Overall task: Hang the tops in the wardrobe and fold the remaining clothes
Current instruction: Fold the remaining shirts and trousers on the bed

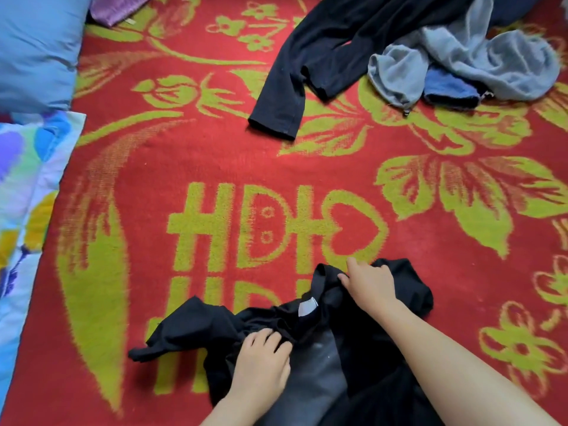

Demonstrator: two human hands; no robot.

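A crumpled black top (pixel 196 327) with a white neck label lies on the red and yellow-green blanket (pixel 184 161) at the bottom middle. My left hand (pixel 261 361) grips a bunch of its fabric near the collar. My right hand (pixel 368 284) pinches the fabric at the top's far edge. Further back lie black trousers (pixel 307 66), their legs pointing toward me. Beside them on the right sits a heap with a grey garment (pixel 479 66) and a blue garment (pixel 445 87).
A blue pillow (pixel 37 50) lies at the back left. A flowered quilt (pixel 21 192) runs along the left edge. A purple cloth (pixel 116 7) shows at the top left. Bare blanket stretches between the black top and the trousers.
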